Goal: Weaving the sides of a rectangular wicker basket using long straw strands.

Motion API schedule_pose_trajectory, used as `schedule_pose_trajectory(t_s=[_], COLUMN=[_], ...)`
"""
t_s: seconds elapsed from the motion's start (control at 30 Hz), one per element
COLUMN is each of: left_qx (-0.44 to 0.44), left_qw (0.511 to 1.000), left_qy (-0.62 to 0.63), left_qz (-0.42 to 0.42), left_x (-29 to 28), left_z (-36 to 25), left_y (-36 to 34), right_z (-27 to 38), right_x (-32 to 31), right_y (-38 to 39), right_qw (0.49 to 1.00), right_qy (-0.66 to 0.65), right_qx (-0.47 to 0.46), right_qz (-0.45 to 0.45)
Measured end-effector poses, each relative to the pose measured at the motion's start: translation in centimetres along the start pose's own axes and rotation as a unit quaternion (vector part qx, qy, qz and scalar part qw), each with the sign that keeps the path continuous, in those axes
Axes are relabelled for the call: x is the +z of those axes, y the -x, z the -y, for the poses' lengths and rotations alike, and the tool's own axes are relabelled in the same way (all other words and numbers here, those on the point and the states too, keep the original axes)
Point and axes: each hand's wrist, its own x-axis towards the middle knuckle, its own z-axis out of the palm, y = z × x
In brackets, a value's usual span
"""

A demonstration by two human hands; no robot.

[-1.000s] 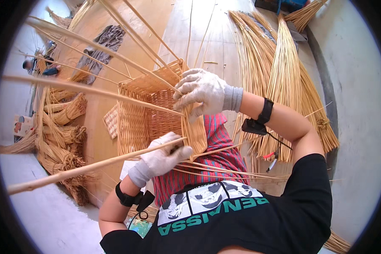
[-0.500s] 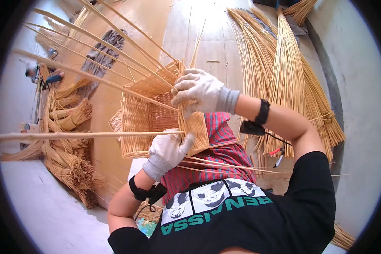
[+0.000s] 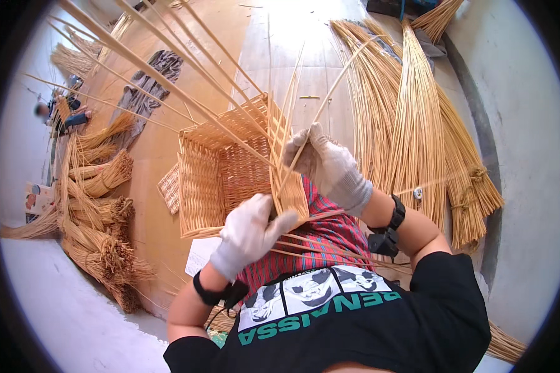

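A rectangular wicker basket point(image 3: 200, 186) lies in front of me, its hollow facing left and the far side. Long pale rods stick out from its rim toward the upper left. My left hand point(image 3: 247, 229), in a whitish work glove, is closed over the basket's near right corner, thumb on the outer side; its fingertips are partly hidden. My right hand point(image 3: 330, 165), gloved too, pinches a wicker rod point(image 3: 339, 81) beside the right rim. That rod slants from the rim up to the right. More thin rods cross the red striped cloth point(image 3: 330, 233) on my lap.
Large bundles of long rods point(image 3: 417, 124) lie on the floor at the right. Tied bundles point(image 3: 109, 239) are piled at the left. A dark crumpled cloth point(image 3: 158, 71) lies farther off. Another person point(image 3: 68, 115) sits at the far left.
My right hand has come off the rim, moving right and nearer, now with a rod in it. The rod that stretched left past my left hand no longer lies there.
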Motion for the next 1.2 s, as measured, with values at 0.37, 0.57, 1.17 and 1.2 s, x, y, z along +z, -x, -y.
schedule_pose_trajectory(t_s=[0.37,0.57,1.17,1.2], left_qx=[0.200,0.216,0.017,0.027], left_qw=[0.932,0.923,0.923,0.922], left_qy=[-0.242,-0.238,0.381,0.385], left_qz=[-0.181,-0.209,-0.052,-0.035], left_x=[4.9,3.0,-0.8,-0.4], left_z=[3.5,0.7,3.3,4.6], left_y=[4.0,3.6,-4.8,-4.7], right_z=[-2.0,-3.7,6.6,7.0], right_x=[9.4,5.6,5.8,6.6], right_y=[0.5,2.0,-1.6,-2.9], right_qw=[0.728,0.638,0.542,0.544], right_qy=[0.546,0.570,0.764,0.730], right_qx=[0.215,-0.493,-0.119,-0.241], right_qz=[0.354,0.157,0.330,0.338])
